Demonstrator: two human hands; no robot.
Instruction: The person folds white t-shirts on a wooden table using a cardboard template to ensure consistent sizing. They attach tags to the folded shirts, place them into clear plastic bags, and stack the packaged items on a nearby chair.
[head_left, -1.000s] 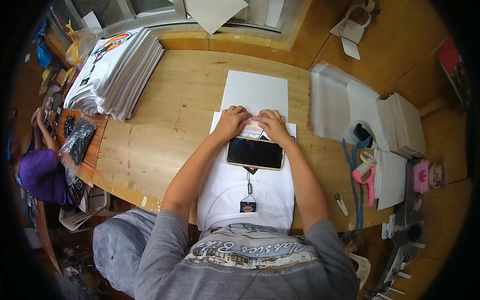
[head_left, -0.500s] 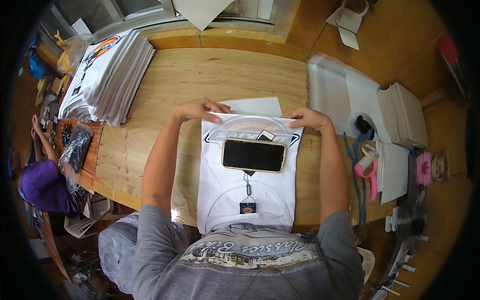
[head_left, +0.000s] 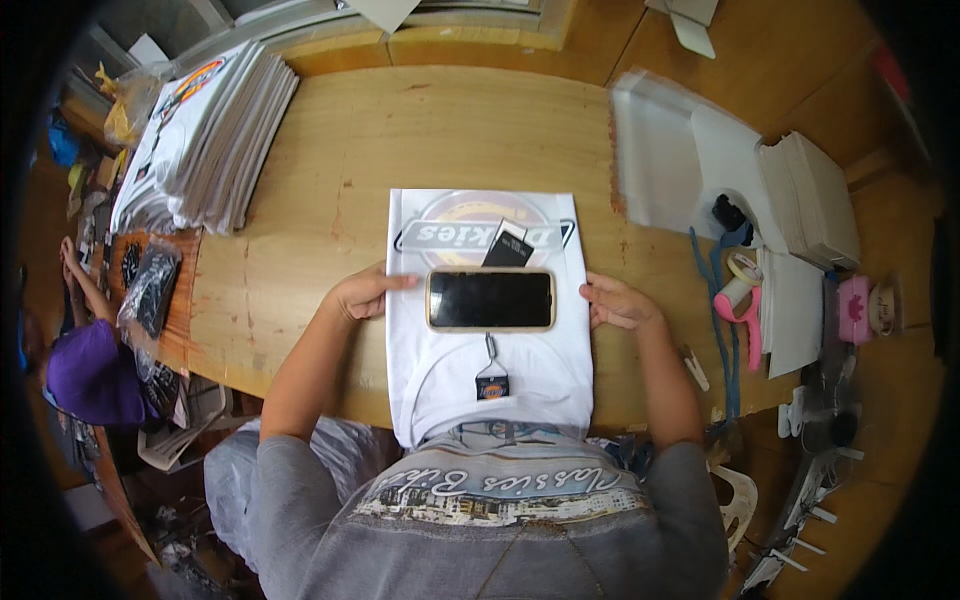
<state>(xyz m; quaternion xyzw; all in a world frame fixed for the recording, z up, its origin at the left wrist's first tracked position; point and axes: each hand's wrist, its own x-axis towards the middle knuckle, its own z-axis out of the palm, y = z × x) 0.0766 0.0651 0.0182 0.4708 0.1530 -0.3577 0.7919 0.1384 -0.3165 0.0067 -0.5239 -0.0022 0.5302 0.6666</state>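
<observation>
Clock centred on the folded white shirt, 12 away from the wearer.

Worktop (head_left: 300, 260): one, wooden, under the shirt. Shirt stack (head_left: 205, 150): one, at 10 o'clock; layers too tight to count.

Folded white shirt (head_left: 420, 370): one, mid-worktop, flat, close against the wearer's body. Long axis 12 to 6; collar end toward 6, printed end toward 12, lettering upside down from the wearer's side.

Hands: two, one at each long edge. Left hand (head_left: 365, 292) at 9–10, thumb laid over the edge, fingers hidden. Right hand (head_left: 620, 302) at 3, thumb at the edge, fingers loosely bent. Whether either pinches the cloth: cannot tell.

Phone (head_left: 491, 300): one, over the shirt's middle, dark screen up, long axis 9 to 3. Tape dispenser (head_left: 740, 305): one, pink, at 3, well apart from the shirt.

Hang tags (head_left: 507, 246): two visible, one black, one white, overlapping; long axis leans toward 1, lower end at the phone. Neck label (head_left: 492, 387): one, square, black, inside the collar toward 6.
</observation>
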